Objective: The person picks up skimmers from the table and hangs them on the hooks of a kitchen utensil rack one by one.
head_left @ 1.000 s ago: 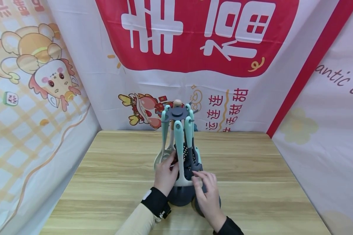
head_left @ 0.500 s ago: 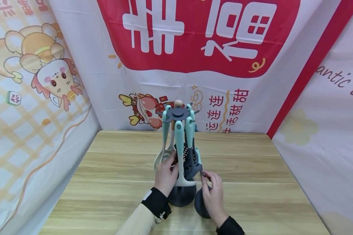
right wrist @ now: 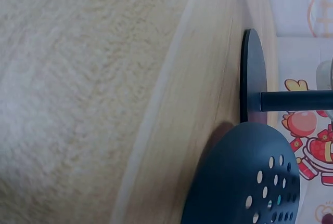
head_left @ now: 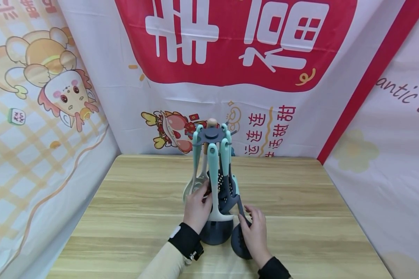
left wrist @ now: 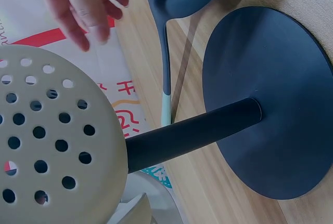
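A kitchen utensil stand with a dark round base and pole carries several mint-handled utensils hung from its top disc. My left hand reaches in behind a hanging white ladle; its fingertips are hidden, so I cannot tell what they hold. A pale skimmer hangs close to the left wrist camera. Beside the base, a dark skimmer lies on the table. My right hand hovers next to it, fingers loosely bent. In the left wrist view, that right hand holds nothing.
The wood-grain tabletop ends at a printed cloth backdrop, with more cloth at both sides. A dark utensil hangs on the stand's right side. Beige fuzzy fabric fills much of the right wrist view.
My right hand has drawn away from the stand's hanging utensils toward the right, over the dark skimmer. The white ladle's bowl has shifted slightly left. My left hand stays in place.
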Action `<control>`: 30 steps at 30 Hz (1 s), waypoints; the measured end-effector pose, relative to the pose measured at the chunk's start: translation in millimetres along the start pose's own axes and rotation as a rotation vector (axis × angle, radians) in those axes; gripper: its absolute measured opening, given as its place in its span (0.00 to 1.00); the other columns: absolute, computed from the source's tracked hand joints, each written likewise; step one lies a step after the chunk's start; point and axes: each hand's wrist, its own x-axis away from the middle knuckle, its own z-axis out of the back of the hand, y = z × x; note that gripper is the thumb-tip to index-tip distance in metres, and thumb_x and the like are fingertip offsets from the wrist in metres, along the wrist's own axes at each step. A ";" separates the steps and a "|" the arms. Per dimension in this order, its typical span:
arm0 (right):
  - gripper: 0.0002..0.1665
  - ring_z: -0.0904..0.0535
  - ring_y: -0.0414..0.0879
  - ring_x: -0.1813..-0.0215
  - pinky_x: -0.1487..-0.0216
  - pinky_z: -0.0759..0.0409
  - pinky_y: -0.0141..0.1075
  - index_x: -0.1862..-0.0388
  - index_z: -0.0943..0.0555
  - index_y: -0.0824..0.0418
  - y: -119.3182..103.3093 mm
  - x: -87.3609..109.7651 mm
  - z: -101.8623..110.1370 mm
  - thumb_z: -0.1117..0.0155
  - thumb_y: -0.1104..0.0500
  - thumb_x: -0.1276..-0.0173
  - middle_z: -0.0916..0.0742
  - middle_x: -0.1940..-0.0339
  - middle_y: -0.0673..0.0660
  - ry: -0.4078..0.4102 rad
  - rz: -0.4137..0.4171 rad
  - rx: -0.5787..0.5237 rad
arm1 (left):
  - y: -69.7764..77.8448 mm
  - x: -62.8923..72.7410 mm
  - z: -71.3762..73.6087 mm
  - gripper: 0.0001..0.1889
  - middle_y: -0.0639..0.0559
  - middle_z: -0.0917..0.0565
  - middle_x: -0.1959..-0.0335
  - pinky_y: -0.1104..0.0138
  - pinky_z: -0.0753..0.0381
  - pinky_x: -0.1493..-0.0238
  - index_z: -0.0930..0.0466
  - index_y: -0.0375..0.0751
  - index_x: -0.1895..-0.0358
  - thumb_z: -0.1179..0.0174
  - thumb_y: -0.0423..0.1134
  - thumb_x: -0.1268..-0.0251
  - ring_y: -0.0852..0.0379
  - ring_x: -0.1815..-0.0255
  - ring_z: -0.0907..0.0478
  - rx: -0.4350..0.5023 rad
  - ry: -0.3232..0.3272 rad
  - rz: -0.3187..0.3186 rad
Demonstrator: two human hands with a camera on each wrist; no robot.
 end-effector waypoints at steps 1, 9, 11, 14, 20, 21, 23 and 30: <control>0.20 0.23 0.55 0.47 0.46 0.22 0.49 0.46 0.20 0.67 1.0 0.1 -0.2 0.30 0.65 0.36 0.17 0.52 0.61 -0.017 -0.014 0.009 | 0.2 0.0 0.1 0.17 0.39 0.13 0.51 0.61 0.11 0.60 0.22 0.36 0.40 0.41 0.34 0.29 0.46 0.55 0.13 0.001 0.002 -0.002; 0.24 0.26 0.62 0.41 0.40 0.25 0.55 0.42 0.21 0.69 6.2 0.1 -1.9 0.32 0.60 0.33 0.18 0.47 0.65 -0.138 -0.096 0.061 | -1.3 0.6 -1.2 0.17 0.40 0.13 0.51 0.62 0.11 0.60 0.22 0.36 0.39 0.41 0.33 0.29 0.46 0.55 0.13 0.003 0.015 -0.019; 0.25 0.26 0.64 0.40 0.39 0.25 0.57 0.41 0.22 0.70 7.2 -0.6 -2.3 0.32 0.59 0.33 0.18 0.46 0.67 -0.156 -0.102 0.071 | -1.1 0.7 -1.4 0.17 0.40 0.13 0.51 0.62 0.11 0.60 0.22 0.36 0.39 0.40 0.34 0.29 0.46 0.55 0.12 0.003 0.018 -0.024; 0.26 0.25 0.65 0.39 0.38 0.25 0.58 0.41 0.23 0.72 9.1 -1.8 -3.2 0.32 0.58 0.33 0.18 0.44 0.69 -0.180 -0.116 0.088 | -1.0 0.6 -1.4 0.17 0.40 0.13 0.51 0.63 0.11 0.60 0.21 0.36 0.40 0.40 0.34 0.30 0.47 0.56 0.12 0.006 0.024 -0.032; 0.28 0.26 0.66 0.37 0.37 0.25 0.60 0.38 0.24 0.71 13.4 -4.9 -4.8 0.33 0.57 0.32 0.20 0.40 0.70 -0.225 -0.164 0.098 | -0.4 0.3 -1.1 0.18 0.39 0.13 0.51 0.63 0.11 0.60 0.22 0.36 0.39 0.41 0.34 0.29 0.46 0.55 0.12 0.005 0.018 -0.024; 0.28 0.26 0.65 0.37 0.37 0.25 0.59 0.38 0.24 0.71 13.9 -5.2 -5.1 0.33 0.56 0.32 0.20 0.39 0.69 -0.234 -0.178 0.097 | -0.4 0.3 -1.1 0.18 0.39 0.13 0.50 0.63 0.11 0.60 0.22 0.36 0.38 0.41 0.34 0.29 0.46 0.55 0.13 0.006 0.015 -0.019; 0.29 0.26 0.65 0.37 0.37 0.25 0.59 0.37 0.25 0.70 14.5 -6.0 -5.1 0.33 0.56 0.31 0.20 0.39 0.69 -0.247 -0.197 0.094 | -0.1 0.3 -1.0 0.18 0.40 0.13 0.50 0.62 0.11 0.59 0.22 0.36 0.38 0.41 0.34 0.29 0.46 0.55 0.13 0.009 0.006 -0.007; 0.30 0.24 0.64 0.38 0.38 0.22 0.58 0.36 0.26 0.70 15.8 -9.0 -4.9 0.33 0.55 0.31 0.20 0.39 0.69 -0.278 -0.227 0.098 | -0.8 0.6 -0.9 0.18 0.39 0.13 0.50 0.62 0.11 0.59 0.22 0.36 0.38 0.41 0.35 0.28 0.46 0.55 0.13 0.001 -0.002 -0.006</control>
